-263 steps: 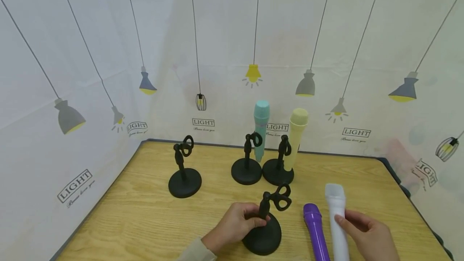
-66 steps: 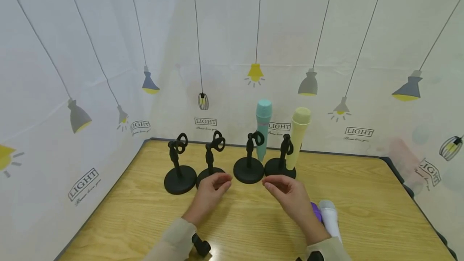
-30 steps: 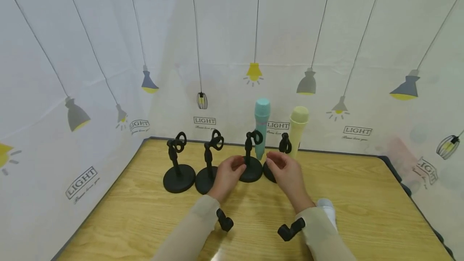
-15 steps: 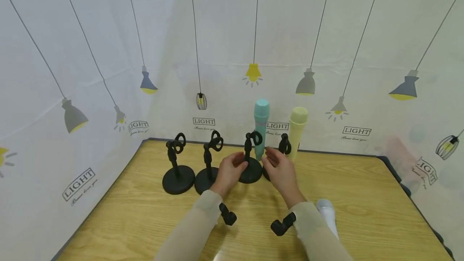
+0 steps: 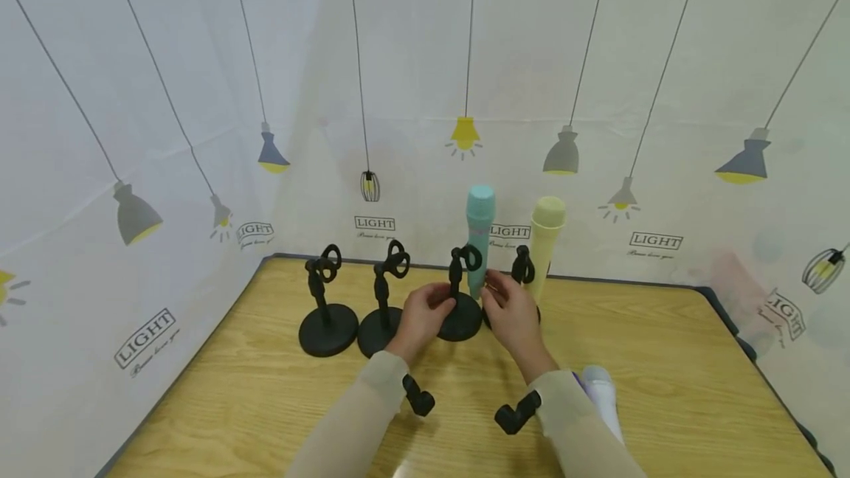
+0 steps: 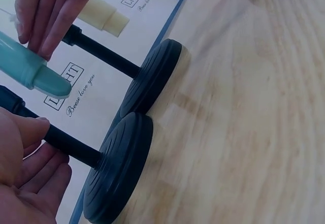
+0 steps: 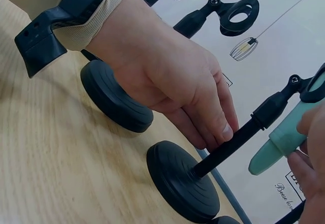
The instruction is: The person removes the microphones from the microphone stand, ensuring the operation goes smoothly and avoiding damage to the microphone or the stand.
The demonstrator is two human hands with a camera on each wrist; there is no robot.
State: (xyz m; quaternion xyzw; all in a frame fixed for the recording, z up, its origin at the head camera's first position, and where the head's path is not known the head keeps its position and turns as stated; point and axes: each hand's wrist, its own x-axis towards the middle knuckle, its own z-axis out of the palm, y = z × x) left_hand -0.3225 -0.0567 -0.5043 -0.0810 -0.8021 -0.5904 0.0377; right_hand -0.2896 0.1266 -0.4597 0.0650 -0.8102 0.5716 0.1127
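Note:
My left hand (image 5: 420, 319) grips the pole of a black microphone stand (image 5: 460, 319), its thumb and fingers round the pole in the left wrist view. The stand's ring clip carries a teal microphone (image 5: 481, 205), head up and slightly tilted. My right hand (image 5: 514, 316) pinches the lower part of this microphone; in the right wrist view its thumb and fingers lie on either side of the teal body (image 7: 285, 138). Beside it, a yellow microphone (image 5: 548, 223) stands in another black stand (image 5: 522, 265), whose base is partly hidden behind my right hand.
Two bare black stands, one at far left (image 5: 328, 329) and one (image 5: 381, 293) nearer my left hand, share the row. A white microphone (image 5: 600, 393) lies at front right, with a purple microphone (image 5: 577, 378) mostly hidden by my right sleeve. A printed curtain (image 5: 412, 94) borders the wooden table (image 5: 252, 389).
The stand once held at front has joined the back row. Both hands moved from there to the teal microphone's stand, which has shifted slightly towards me. My right hand left the white microphone.

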